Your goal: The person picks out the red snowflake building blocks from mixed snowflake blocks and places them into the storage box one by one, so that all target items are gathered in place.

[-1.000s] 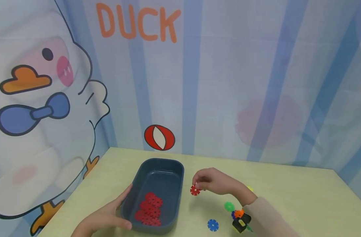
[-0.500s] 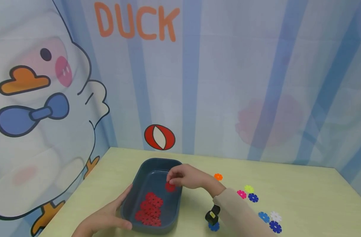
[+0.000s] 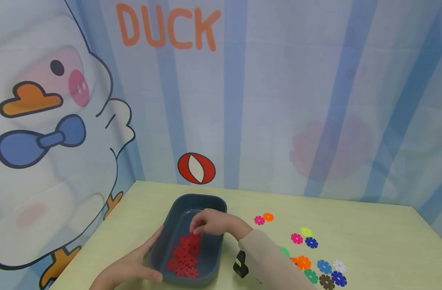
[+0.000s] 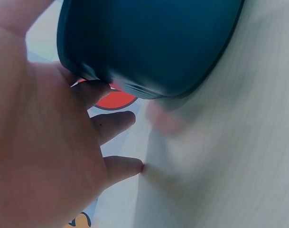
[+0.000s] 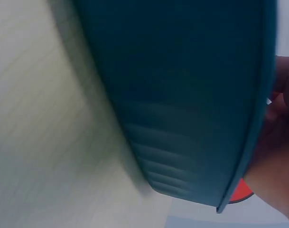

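A dark blue-grey tray (image 3: 159,257) stands on the table with several red snowflake discs (image 3: 182,257) piled in its near half. My left hand (image 3: 128,269) rests against the tray's left wall, thumb at the near corner; in the left wrist view its fingers (image 4: 118,124) are spread beside the wall. Reaching over the right rim, my right hand (image 3: 213,222) has curled fingertips at a red snowflake disc (image 3: 195,239) by the pile's top edge and seems to pinch it. The right wrist view shows the tray's outer wall (image 5: 182,118), which hides those fingertips.
Loose snowflake discs lie to the right: a pink disc (image 3: 259,220), an orange disc (image 3: 268,217), a yellow disc (image 3: 306,232), a white disc (image 3: 339,266) and several others. The right sleeve (image 3: 271,257), with a black wrist device (image 3: 240,264) beside it, covers some. A printed curtain (image 3: 264,100) hangs behind.
My right hand has carried a red disc leftward from beside the tray, over its right rim and down to the pile. The left hand has stayed at the tray's side.
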Available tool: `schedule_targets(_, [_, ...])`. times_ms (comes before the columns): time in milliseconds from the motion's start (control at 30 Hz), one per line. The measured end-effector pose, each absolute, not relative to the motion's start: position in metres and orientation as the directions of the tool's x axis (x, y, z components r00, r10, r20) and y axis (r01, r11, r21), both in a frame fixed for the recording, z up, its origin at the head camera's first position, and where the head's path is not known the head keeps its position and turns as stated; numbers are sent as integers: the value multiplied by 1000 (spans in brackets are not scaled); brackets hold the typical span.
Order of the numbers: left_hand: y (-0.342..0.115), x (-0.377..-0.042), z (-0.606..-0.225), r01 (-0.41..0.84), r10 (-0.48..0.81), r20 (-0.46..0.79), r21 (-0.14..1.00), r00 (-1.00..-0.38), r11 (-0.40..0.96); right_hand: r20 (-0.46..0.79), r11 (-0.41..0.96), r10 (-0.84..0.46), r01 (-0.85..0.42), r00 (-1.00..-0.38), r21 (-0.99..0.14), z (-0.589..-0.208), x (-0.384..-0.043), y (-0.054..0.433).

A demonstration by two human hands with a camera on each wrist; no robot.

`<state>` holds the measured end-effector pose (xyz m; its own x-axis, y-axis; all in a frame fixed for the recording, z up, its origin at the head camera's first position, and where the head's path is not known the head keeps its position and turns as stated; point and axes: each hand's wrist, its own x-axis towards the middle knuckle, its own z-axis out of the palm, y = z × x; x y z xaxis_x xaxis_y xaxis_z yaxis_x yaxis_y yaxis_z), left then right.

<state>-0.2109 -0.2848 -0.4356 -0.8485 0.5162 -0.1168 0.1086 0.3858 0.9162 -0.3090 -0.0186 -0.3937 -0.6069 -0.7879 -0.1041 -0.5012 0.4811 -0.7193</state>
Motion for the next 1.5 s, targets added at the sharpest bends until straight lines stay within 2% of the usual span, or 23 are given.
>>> schedule_targets(200, [-284, -210, -435, 90, 512, -128, 921, -849, 379, -191, 536, -776, -467, -602, -703, -397, -313, -28])
schedule_targets(533, [-284, -211, -435, 74, 517, -142, 924, -844, 374, -330, 634, -747, -469, -577, -615, -402, -317, -36])
schedule_targets(1000, [-284, -213, -436, 48, 513, -167, 924, -842, 380, -396, 695, -701, -444, -593, -566, -407, -310, -41])
schedule_targets(1500, [-284, -211, -434, 54, 518, -157, 927, -841, 370, -383, 704, -692, -454, -612, -545, -409, -308, -42])
